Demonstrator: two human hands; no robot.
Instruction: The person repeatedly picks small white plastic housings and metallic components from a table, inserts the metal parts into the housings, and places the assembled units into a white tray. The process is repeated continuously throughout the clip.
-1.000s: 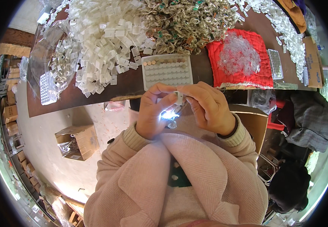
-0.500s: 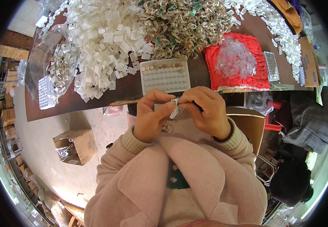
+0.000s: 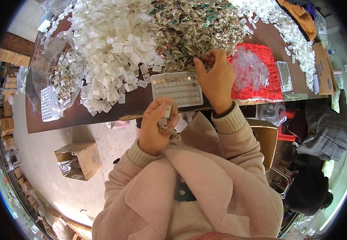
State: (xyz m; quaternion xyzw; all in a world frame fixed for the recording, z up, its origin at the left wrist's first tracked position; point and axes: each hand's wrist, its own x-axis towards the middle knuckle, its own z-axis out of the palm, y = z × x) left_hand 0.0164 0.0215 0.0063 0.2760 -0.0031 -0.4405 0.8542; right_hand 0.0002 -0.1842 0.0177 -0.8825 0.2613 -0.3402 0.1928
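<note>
My left hand (image 3: 151,130) is closed on a small white plastic case (image 3: 167,112), held upright just before the table's front edge. A coil of thin wire (image 3: 168,131) hangs below the case, against the fingers. My right hand (image 3: 218,78) reaches over the table to the near edge of a heap of clear-coated wire bundles (image 3: 193,32) with green bits in it. Its thumb and fingers are bent together there; what lies between the fingertips is hard to make out. Between my hands stands a pale tray (image 3: 177,98) with small round metal discs in its top row of hollows.
White plastic cases (image 3: 113,52) form a big heap left of the wires. Small clear plastic pieces (image 3: 251,70) lie on a red quilted cloth (image 3: 271,60) at right. A second tray (image 3: 284,76) sits beyond it. An open carton (image 3: 86,158) stands on the floor at left.
My hands have come apart. The right has moved up and forward to the wire heap; the left has lowered slightly to the left, keeping the white case.
</note>
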